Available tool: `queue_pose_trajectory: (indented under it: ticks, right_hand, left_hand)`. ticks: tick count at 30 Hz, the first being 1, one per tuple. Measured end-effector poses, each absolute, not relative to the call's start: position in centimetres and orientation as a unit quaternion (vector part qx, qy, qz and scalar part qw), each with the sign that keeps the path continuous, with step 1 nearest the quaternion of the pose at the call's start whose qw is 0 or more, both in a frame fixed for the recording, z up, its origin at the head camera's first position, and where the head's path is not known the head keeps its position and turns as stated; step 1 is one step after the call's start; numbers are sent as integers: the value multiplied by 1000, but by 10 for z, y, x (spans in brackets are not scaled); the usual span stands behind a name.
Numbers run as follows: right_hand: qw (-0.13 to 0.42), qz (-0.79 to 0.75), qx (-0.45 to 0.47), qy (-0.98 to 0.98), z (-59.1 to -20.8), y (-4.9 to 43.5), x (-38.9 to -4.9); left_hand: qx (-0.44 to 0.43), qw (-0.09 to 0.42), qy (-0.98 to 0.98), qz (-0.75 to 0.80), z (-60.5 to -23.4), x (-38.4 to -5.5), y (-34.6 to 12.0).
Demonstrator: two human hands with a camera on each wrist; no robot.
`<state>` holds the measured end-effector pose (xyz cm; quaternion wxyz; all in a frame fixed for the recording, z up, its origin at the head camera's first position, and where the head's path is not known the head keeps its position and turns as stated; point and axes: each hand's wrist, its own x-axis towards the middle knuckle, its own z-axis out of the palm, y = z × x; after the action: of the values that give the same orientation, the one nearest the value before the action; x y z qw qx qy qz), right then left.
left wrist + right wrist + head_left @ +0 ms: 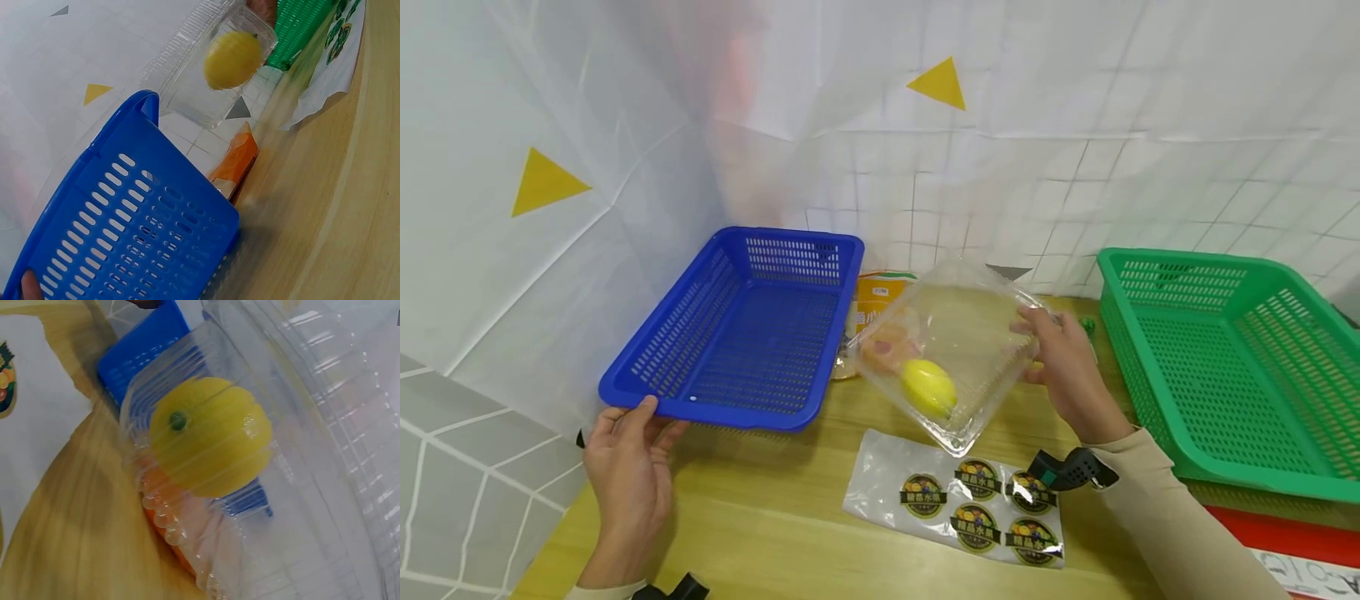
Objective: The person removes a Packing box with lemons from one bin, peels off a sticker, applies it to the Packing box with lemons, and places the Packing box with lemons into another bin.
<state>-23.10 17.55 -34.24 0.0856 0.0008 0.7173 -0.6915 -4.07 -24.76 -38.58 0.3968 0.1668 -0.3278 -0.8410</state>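
My left hand [632, 467] grips the near left corner of a blue plastic basket [756, 342], thumb on its rim and fingers underneath. No fruit lies inside the basket. With its fingers at the right edge, my right hand [1071, 367] holds up a clear plastic clamshell box [977, 333], tilted over the table. A yellow lemon [928, 388] sits in the lower corner of this box. In the right wrist view the lemon [211, 437] shows its green stem end through the plastic. The left wrist view has the basket's slotted side [137, 206] in front.
A sheet of round fruit stickers [958, 500] lies on the wooden table [760, 517] in front. Behind the box is an orange package [880, 296], partly covered. A green basket [1225, 358] stands at the right, with a red-edged sign [1292, 533] nearer. White sheeting [1000, 183] closes the back.
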Motion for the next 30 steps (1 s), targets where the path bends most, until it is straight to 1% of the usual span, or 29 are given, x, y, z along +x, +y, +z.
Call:
queue_pose_trajectory:
  ticks: [7, 13, 22, 26, 30]
  right_hand:
    - [58, -691, 22, 721, -355, 188, -225]
    - [54, -701, 43, 710, -364, 194, -220]
    - [33, -698, 78, 711, -372, 207, -209]
    - [20, -684, 79, 725, -377, 212, -205]
    - [19, -683, 61, 728, -383, 217, -204]
  left_hand:
    - [172, 399, -320, -842, -387, -41, -248]
    - [174, 404, -317, -840, -388, -42, -248]
    - [165, 400, -318, -844, -389, -42, -247]
    - [152, 395, -312, -850, -388, -42, -246]
    - [153, 395, -301, -855, -388, -40, -243]
